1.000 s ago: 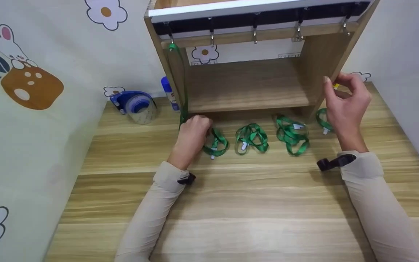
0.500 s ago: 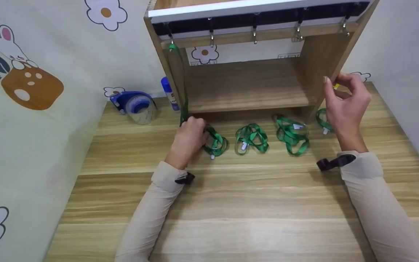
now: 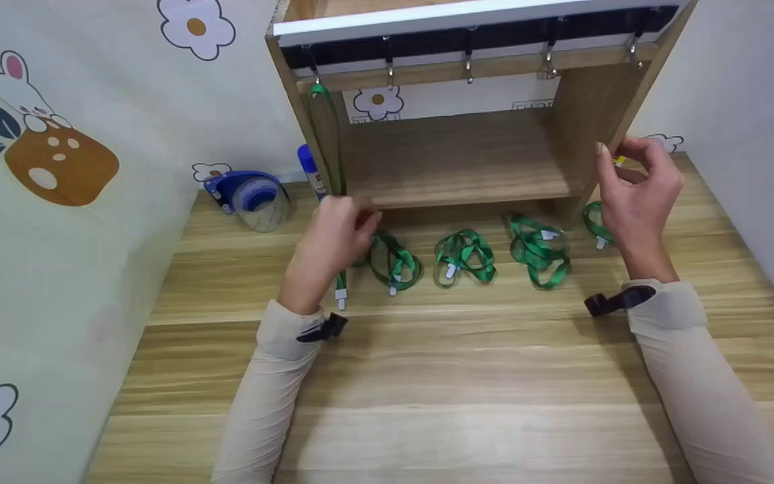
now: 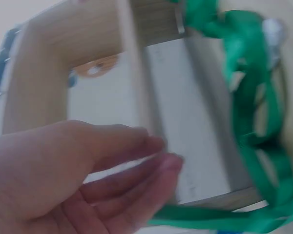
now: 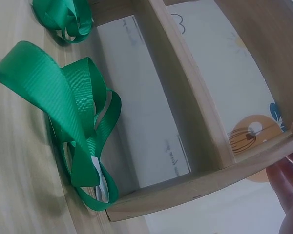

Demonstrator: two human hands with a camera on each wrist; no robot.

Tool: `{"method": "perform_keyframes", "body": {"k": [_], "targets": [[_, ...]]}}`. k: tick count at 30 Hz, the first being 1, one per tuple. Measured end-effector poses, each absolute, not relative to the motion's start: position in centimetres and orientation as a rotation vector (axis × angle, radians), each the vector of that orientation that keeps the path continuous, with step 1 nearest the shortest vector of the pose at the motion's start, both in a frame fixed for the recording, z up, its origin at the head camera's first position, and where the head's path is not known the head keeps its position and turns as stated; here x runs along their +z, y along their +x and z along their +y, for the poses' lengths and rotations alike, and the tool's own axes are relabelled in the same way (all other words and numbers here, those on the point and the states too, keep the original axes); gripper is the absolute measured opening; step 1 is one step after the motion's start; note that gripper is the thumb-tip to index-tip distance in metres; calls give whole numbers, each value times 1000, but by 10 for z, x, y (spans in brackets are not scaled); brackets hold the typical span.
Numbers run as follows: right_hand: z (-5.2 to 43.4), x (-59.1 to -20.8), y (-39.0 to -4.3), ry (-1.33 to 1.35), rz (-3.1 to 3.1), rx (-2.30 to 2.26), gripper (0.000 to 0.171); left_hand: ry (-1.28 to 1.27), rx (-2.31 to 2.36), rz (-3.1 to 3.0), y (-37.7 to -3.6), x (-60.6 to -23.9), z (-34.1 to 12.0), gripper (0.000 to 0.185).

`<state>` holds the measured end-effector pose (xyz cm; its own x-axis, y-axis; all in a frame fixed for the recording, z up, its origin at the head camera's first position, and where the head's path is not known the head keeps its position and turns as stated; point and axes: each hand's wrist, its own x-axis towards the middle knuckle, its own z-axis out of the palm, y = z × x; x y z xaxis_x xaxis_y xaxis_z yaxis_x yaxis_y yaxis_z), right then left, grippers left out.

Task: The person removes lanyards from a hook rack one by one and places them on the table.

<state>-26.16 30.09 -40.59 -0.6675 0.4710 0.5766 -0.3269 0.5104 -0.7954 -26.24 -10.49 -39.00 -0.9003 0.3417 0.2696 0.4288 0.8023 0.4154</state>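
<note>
A wooden shelf unit [image 3: 454,161] stands at the back of the table, with a row of hooks [image 3: 469,67] under its top. A green lanyard [image 3: 333,148] hangs from the leftmost hook, and its white clip end [image 3: 340,297] shows below my left hand [image 3: 353,222]. That hand hovers at the shelf's lower left corner, its fingers [image 4: 136,175] relaxed and nearly straight, with the strap [image 4: 215,219] running under them. My right hand [image 3: 622,168] grips the shelf's right side panel [image 5: 195,185]. Several coiled green lanyards [image 3: 464,255] lie in a row before the shelf.
A blue tape dispenser [image 3: 252,195] and a blue-capped glue stick [image 3: 308,168] stand at the back left by the decorated wall. One coiled lanyard [image 5: 78,122] lies against the shelf's right foot. Bare wooden tabletop [image 3: 427,390] stretches toward me.
My left hand has lifted off the table and moved left, away from the nearest coiled lanyard. The hanging lanyard's clip end now shows below it. My right hand has stayed put.
</note>
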Motion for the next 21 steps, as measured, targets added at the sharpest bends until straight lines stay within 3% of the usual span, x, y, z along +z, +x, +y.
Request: {"method": "perform_keyframes", "body": {"k": [11,17,21], "targets": [[304,-411,-263,-122,-1957,1225,34,-515,-926,-2089,-259,-363,-122,29],[306,-414,-265,-120,-1962,1208,34,-341,-1010,-2060,-265,-369,-127,56],[305,-412,-265,-124,-1962,1204,35,-299,-1020,-2084,-266,-370,-127,57]]}}
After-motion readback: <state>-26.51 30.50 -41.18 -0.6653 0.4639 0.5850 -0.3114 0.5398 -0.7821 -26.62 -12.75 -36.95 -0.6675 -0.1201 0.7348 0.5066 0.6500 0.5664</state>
